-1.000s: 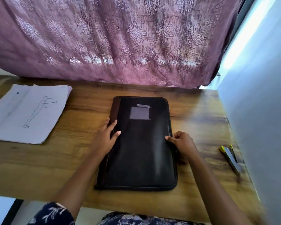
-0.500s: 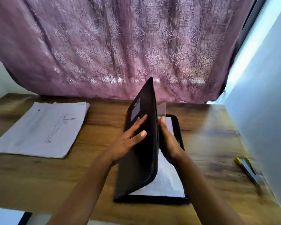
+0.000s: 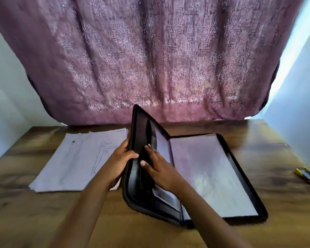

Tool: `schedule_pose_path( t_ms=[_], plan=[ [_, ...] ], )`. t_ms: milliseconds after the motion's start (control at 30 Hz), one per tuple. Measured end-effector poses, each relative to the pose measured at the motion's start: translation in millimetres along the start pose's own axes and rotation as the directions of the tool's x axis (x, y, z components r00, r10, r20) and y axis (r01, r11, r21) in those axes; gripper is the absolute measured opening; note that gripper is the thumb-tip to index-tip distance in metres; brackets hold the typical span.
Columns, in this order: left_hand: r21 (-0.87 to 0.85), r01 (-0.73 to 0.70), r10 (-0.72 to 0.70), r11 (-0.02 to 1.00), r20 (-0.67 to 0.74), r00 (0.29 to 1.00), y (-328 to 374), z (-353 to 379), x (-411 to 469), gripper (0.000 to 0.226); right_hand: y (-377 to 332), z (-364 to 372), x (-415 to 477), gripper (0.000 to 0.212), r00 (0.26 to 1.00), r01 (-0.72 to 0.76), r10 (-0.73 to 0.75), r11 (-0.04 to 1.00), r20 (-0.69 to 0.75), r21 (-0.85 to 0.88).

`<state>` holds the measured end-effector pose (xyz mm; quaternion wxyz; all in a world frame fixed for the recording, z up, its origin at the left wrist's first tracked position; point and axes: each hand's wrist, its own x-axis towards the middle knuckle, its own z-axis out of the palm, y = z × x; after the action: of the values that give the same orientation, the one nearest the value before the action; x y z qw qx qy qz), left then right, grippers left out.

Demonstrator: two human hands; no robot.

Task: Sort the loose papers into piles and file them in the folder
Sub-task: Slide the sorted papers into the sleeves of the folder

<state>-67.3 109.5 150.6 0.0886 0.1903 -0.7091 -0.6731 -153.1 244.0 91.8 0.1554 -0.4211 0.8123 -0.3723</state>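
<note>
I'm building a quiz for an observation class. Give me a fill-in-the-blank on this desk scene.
1. The black folder lies ____ on the table.
2. The paper stack sits to the folder's ____.
3. The stapler lies near the table's ____ edge.
Missing words: open; left; right.

Home room: wooden desk (image 3: 258,158), patterned purple curtain (image 3: 150,59).
</note>
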Motion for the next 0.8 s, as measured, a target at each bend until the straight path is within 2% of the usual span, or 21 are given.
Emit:
schedule_pose_path(
  t_ms=[67, 133, 233, 267, 300, 367, 400, 467, 567, 633, 700, 800],
  plan=[
    [-0.016, 0.012, -0.013, 1.000, -0.052, 0.999, -17.8, -15.4, -2.6, 0.045, -3.7, 20.8, 2.4, 0.066, 0.999, -0.012, 0.006, 0.995, 0.054, 0.097],
    [-0.009, 0.021, -0.021, 1.000, -0.078, 0.997, -37.1, -33.3, -3.1, 0.038, -1.7, 38.6, 1.7, 0.063, 0.999, -0.003, -0.004, 0.984, 0.043, 0.178],
    [0.108, 0.022, -0.009, 0.994, -0.120, 0.993, -66.8, -61.5, -5.5, 0.043, 8.2, 51.9, 3.0, 0.053, 0.993, -0.083, 0.109, 0.894, -0.035, 0.441],
    [0.180, 0.043, -0.017, 0.983, -0.145, 0.989, -77.1, -66.3, -6.3, 0.045, 15.5, 52.1, 4.3, 0.053, 0.988, -0.107, 0.146, 0.883, -0.051, 0.456],
    [0.273, 0.064, -0.017, 0.960, -0.168, 0.986, -87.7, -69.6, -7.4, 0.048, 25.9, 52.8, 6.8, 0.055, 0.986, -0.122, 0.155, 0.920, -0.061, 0.372],
    [0.490, 0.125, -0.026, 0.863, -0.202, 0.979, -110.1, -74.6, -10.2, 0.057, 46.7, 59.8, 11.5, 0.062, 0.986, -0.169, 0.169, 0.986, -0.007, 0.011],
    [0.560, 0.163, -0.047, 0.812, -0.215, 0.975, -120.8, -77.0, -11.5, 0.063, 53.9, 66.0, 12.0, 0.065, 0.977, -0.200, 0.209, 0.963, 0.031, -0.181],
    [0.686, 0.214, -0.086, 0.695, -0.217, 0.972, -140.9, -80.0, -9.7, 0.070, 64.2, 79.5, 9.7, 0.077, 0.964, -0.225, 0.263, 0.890, 0.044, -0.396],
    [0.850, 0.160, -0.070, 0.501, -0.145, 0.987, -169.2, -75.5, -7.4, 0.072, 71.8, 99.9, 6.4, 0.098, 0.974, -0.192, 0.228, 0.820, 0.000, -0.539],
    [0.895, 0.129, -0.038, 0.427, -0.125, 0.991, -182.6, -65.1, -10.0, 0.079, 75.9, 106.2, 5.2, 0.092, 0.977, -0.195, 0.207, 0.801, -0.044, -0.566],
    [0.910, 0.118, 0.018, 0.396, -0.136, 0.990, -192.0, -58.5, -10.7, 0.092, 77.2, 108.0, 6.0, 0.087, 0.979, -0.194, 0.194, 0.796, -0.062, -0.574],
    [0.912, 0.116, 0.065, 0.393, -0.153, 0.986, -196.2, -57.9, -9.5, 0.095, 79.1, 108.9, 5.7, 0.091, 0.979, -0.186, 0.197, 0.782, -0.047, -0.595]
  ],
)
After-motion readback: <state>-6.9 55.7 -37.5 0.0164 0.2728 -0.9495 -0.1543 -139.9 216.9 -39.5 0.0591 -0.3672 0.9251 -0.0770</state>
